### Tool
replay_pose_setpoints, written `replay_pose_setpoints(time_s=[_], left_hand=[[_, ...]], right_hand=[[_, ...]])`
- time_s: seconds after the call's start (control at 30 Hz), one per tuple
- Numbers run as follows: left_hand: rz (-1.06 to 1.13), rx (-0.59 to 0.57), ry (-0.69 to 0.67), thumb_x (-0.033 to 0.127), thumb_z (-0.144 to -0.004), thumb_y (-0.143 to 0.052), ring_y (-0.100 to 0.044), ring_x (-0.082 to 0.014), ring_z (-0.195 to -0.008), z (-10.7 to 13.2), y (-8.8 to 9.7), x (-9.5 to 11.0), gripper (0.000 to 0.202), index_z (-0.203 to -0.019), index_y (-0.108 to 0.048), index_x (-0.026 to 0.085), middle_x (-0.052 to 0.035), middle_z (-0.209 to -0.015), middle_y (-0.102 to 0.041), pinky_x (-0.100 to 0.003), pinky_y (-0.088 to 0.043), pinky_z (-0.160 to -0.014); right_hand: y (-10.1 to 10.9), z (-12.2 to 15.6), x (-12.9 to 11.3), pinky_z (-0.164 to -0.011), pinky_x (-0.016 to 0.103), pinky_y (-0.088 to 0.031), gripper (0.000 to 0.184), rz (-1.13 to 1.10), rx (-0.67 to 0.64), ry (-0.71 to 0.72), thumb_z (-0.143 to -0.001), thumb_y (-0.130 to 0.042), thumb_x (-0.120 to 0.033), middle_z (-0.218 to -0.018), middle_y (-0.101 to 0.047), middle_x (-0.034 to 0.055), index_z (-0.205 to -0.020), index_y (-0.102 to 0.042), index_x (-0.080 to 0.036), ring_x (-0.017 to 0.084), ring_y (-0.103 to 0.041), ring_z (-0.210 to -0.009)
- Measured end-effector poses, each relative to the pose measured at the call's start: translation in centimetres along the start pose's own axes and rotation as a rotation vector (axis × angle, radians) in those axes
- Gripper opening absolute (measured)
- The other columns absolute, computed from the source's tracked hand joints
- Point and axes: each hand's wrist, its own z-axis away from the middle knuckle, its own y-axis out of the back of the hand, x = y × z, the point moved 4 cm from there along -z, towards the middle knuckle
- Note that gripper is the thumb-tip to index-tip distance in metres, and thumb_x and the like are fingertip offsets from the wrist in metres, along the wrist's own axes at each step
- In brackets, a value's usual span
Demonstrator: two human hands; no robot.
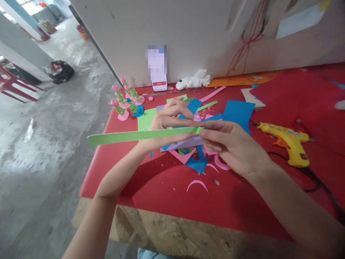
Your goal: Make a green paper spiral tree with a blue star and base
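A long green paper strip [129,136] stretches level above the table, its free end pointing left past the table's edge. My left hand [168,122] is closed round the strip near its right part, fingers curled over it. My right hand [229,144] pinches the strip's right end between thumb and fingertips. Below both hands lies a heap of cut paper scraps [196,158] in blue, pink, green and lilac on the red table cover [151,187].
A yellow glue gun [289,142] with a black cord lies at the right. Small paper flower models [126,102] stand at the table's far left corner. A phone [159,73] leans on the wall, next to a crumpled white tissue [195,79]. Bare chipboard edge [175,233] runs along the front.
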Motion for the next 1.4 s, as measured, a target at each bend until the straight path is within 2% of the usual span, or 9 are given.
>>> replay_pose_setpoints(time_s=[0.27, 0.37, 0.5, 0.63, 0.8, 0.9, 1.03, 1.2, 1.4], left_hand=[[-0.068, -0.048, -0.059, 0.037, -0.082, -0.064, -0.056, -0.0128, -0.085, 0.0, 0.1, 0.2, 0.012, -0.091, -0.071, 0.035, 0.0023, -0.078, -0.066, -0.034, -0.05, -0.083], [-0.081, 0.001, -0.119, 0.036, -0.078, -0.068, -0.055, -0.0123, -0.082, 0.0, 0.0, 0.3, 0.014, -0.091, -0.071, 0.033, 0.0022, -0.076, -0.066, -0.033, -0.051, -0.081], [-0.14, 0.047, -0.172, 0.037, -0.076, -0.07, -0.056, -0.0111, -0.078, -0.1, -0.1, 0.6, 0.014, -0.088, -0.07, 0.028, 0.003, -0.072, -0.064, -0.036, -0.05, -0.093], [-0.152, 0.043, -0.161, 0.035, -0.078, -0.068, -0.056, -0.0103, -0.077, -0.1, 0.0, 0.7, 0.01, -0.087, -0.069, 0.03, 0.0046, -0.072, -0.064, -0.036, -0.049, -0.095], [-0.162, -0.037, -0.036, 0.048, -0.082, -0.059, -0.058, -0.0129, -0.079, 0.4, 0.2, -0.1, 0.017, -0.088, -0.07, 0.036, 0.0033, -0.07, -0.062, -0.04, -0.048, -0.096], [-0.163, -0.022, 0.017, 0.051, -0.082, -0.059, -0.057, -0.0132, -0.081, 0.6, 0.5, -0.6, 0.019, -0.088, -0.069, 0.037, 0.0036, -0.071, -0.061, -0.042, -0.047, -0.092], [-0.105, -0.03, 0.004, 0.045, -0.081, -0.063, -0.054, -0.0127, -0.083, 0.6, 0.4, -0.3, 0.014, -0.091, -0.068, 0.038, 0.0032, -0.074, -0.06, -0.036, -0.048, -0.088], [-0.17, -0.02, -0.102, 0.055, -0.08, -0.058, -0.053, -0.0125, -0.08, 0.2, 0.1, 0.5, 0.026, -0.092, -0.069, 0.036, 0.0018, -0.072, -0.058, -0.037, -0.046, -0.094], [-0.214, 0.004, -0.123, 0.062, -0.078, -0.053, -0.052, -0.0119, -0.079, 0.3, -0.1, 0.5, 0.033, -0.088, -0.07, 0.035, 0.0025, -0.065, -0.053, -0.039, -0.044, -0.097]], right_hand=[[0.2, 0.0, 0.2, -0.042, 0.021, -0.019, 0.026, 0.012, 0.02, -0.025, -0.048, -0.085, -0.029, -0.054, -0.046, -0.0039, -0.064, -0.066, -0.021, 0.002, -0.028, -0.047], [0.0, 0.2, 0.3, -0.041, 0.02, -0.024, 0.028, -0.022, 0.025, -0.038, -0.046, -0.086, -0.025, -0.058, -0.049, -0.0042, -0.062, -0.064, -0.02, 0.001, -0.028, -0.046], [-0.1, 0.3, 0.2, -0.04, 0.019, -0.024, 0.031, -0.02, 0.037, -0.032, -0.045, -0.086, -0.026, -0.058, -0.049, -0.0043, -0.06, -0.061, -0.019, 0.001, -0.029, -0.045], [0.1, 0.4, 0.2, -0.039, 0.021, -0.023, 0.031, 0.026, 0.039, -0.001, -0.048, -0.086, -0.029, -0.058, -0.049, -0.0035, -0.061, -0.059, -0.019, 0.001, -0.031, -0.045], [0.1, 0.2, 0.0, -0.041, 0.022, -0.023, 0.029, 0.09, -0.018, 0.004, -0.052, -0.084, -0.033, -0.055, -0.047, -0.0034, -0.074, -0.068, -0.021, 0.003, -0.035, -0.047], [0.1, 0.2, -0.3, -0.042, 0.022, -0.021, 0.023, 0.087, -0.058, 0.051, -0.058, -0.08, -0.034, -0.052, -0.045, -0.0039, -0.075, -0.07, -0.02, 0.002, -0.031, -0.046], [0.2, 0.2, -0.1, -0.042, 0.02, -0.023, 0.019, 0.095, -0.046, 0.043, -0.062, -0.077, -0.033, -0.054, -0.046, -0.0037, -0.073, -0.069, -0.019, 0.002, -0.031, -0.046], [0.2, 0.0, 0.3, -0.042, 0.02, -0.028, 0.024, 0.071, 0.011, 0.039, -0.055, -0.082, -0.032, -0.059, -0.05, -0.0031, -0.071, -0.068, -0.021, 0.002, -0.035, -0.048], [0.3, 0.0, 0.3, -0.044, 0.02, -0.033, 0.027, 0.058, 0.028, 0.057, -0.052, -0.085, -0.029, -0.063, -0.052, -0.0029, -0.067, -0.064, -0.022, 0.003, -0.039, -0.05]])
